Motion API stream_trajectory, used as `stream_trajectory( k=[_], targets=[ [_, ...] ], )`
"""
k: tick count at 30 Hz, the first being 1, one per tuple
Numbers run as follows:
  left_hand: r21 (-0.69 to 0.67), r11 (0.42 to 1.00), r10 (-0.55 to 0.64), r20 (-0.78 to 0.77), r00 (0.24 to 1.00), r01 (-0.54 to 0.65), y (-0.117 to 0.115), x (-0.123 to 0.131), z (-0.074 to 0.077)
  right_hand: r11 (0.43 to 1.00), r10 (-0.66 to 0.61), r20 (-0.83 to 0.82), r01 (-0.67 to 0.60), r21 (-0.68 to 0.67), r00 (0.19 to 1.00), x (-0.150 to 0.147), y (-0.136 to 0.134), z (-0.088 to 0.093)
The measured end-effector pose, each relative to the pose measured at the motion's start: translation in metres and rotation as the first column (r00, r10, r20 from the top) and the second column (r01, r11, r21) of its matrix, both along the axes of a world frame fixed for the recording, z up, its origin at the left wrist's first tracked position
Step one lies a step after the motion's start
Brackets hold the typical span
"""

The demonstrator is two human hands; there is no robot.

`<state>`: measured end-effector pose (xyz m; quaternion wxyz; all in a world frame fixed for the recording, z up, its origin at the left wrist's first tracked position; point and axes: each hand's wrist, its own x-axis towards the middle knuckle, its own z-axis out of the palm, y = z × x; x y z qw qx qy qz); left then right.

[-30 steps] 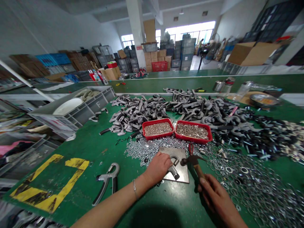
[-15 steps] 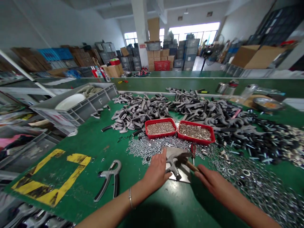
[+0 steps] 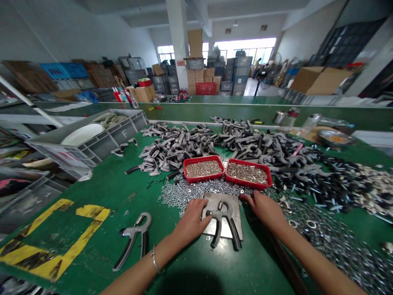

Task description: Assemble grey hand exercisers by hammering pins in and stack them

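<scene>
A grey hand gripper [image 3: 223, 219] with black-padded handles and a coil spring lies on a square metal plate [image 3: 239, 223], its handle ends reaching past the near edge. My left hand [image 3: 194, 216] rests at the plate's left edge, thumb and fingers apart, the thumb close to the hand gripper's left side. Beyond the plate's upper right corner, my right hand [image 3: 265, 208] has its fingers closed around the dark red handle of a screwdriver [image 3: 242, 198], which they mostly hide. A second hand gripper [image 3: 135, 237] lies on the green table to the left.
Two red trays [image 3: 204, 179] [image 3: 248, 185] of small metal parts stand behind the plate, among scattered nuts [image 3: 175, 194]. Hand gripper parts [image 3: 178, 143] are heaped farther back. Washers [image 3: 331, 241] and black parts [image 3: 331, 180] spread rightward. A grey crate [image 3: 113, 137] stands left.
The hammer has left my right hand, which moved up and across to the screwdriver. The hand gripper on the plate now lies with its handles toward me, and my left hand has eased off it.
</scene>
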<state>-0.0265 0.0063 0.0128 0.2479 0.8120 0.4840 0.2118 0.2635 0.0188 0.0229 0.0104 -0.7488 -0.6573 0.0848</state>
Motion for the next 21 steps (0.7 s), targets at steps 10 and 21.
stream_trajectory(
  k=[10, 21],
  targets=[
    [0.012, 1.000, -0.019, -0.052, 0.998, 0.020, -0.017, 0.035, -0.011, 1.000, 0.021, 0.111, -0.019, -0.016, 0.994, -0.025, 0.003, -0.015],
    [0.000, 1.000, 0.003, -0.022, 1.000, -0.003, -0.021, 0.030, -0.018, 0.987, 0.040, -0.862, 0.114, 0.113, 0.506, 0.005, -0.004, 0.039]
  ],
)
